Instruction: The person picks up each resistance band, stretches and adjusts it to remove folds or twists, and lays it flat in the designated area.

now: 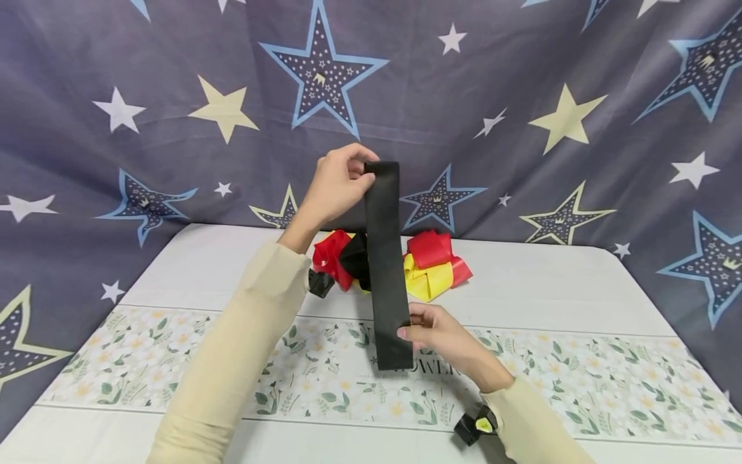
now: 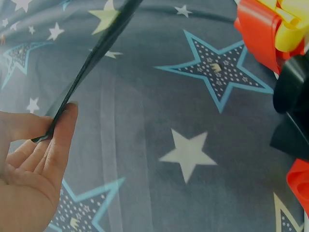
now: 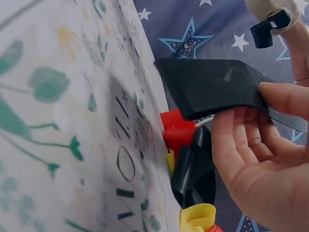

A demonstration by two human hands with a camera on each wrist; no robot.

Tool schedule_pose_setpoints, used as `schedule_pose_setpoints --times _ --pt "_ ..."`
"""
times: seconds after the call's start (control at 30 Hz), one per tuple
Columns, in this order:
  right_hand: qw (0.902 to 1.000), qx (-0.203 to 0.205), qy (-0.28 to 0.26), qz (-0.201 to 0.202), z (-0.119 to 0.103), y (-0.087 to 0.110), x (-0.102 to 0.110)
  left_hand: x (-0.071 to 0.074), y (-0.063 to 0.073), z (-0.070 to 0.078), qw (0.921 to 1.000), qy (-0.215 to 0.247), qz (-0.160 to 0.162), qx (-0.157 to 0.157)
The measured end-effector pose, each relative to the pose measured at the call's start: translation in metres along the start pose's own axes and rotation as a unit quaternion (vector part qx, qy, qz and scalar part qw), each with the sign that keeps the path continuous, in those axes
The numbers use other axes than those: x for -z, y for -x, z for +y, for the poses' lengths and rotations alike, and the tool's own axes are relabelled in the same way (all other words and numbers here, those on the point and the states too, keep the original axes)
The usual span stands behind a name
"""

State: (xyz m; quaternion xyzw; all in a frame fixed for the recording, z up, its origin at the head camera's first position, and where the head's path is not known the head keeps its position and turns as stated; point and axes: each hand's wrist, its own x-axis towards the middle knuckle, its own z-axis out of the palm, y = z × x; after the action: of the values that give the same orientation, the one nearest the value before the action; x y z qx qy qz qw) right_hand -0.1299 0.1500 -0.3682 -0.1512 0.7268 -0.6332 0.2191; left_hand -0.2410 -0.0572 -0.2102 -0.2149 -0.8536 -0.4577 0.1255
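A long, flat black exercise band (image 1: 387, 258) hangs stretched out lengthwise in front of me, smooth and slightly glossy. My left hand (image 1: 342, 183) pinches its top end between thumb and fingers; the left wrist view shows the band (image 2: 89, 63) almost edge-on. Near the lower end, my right hand (image 1: 437, 336) grips the band's edge, thumb on the near face and fingers behind. In the right wrist view the band's lower end (image 3: 212, 87) juts past the fingers. Behind the band lie crumpled red bands (image 1: 430, 250), yellow bands (image 1: 428, 282) and a black band (image 1: 355, 259).
The white table (image 1: 551, 283) carries a floral runner (image 1: 556, 374) with printed lettering, partly covered by the black band and right hand. A dark star-patterned cloth (image 1: 406, 84) hangs along the back. Small black devices (image 1: 476, 425) sit at both wrists.
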Motion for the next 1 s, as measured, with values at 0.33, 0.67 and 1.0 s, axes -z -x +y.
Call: schedule_pose_setpoints --times 0.33,0.67,1.0 --pt "0.998 -0.03 -0.046 -0.033 0.004 0.023 -0.003 0.002 0.005 -0.032 0.9989 0.002 0.038 0.026" --pt "0.998 -0.011 -0.011 0.061 -0.001 0.045 -0.004 0.017 0.025 -0.074 0.994 -0.064 0.029 0.084" --pt "0.9793 0.114 -0.139 0.092 0.003 0.054 0.004 0.028 0.061 -0.112 0.9847 -0.015 -0.025 0.172"
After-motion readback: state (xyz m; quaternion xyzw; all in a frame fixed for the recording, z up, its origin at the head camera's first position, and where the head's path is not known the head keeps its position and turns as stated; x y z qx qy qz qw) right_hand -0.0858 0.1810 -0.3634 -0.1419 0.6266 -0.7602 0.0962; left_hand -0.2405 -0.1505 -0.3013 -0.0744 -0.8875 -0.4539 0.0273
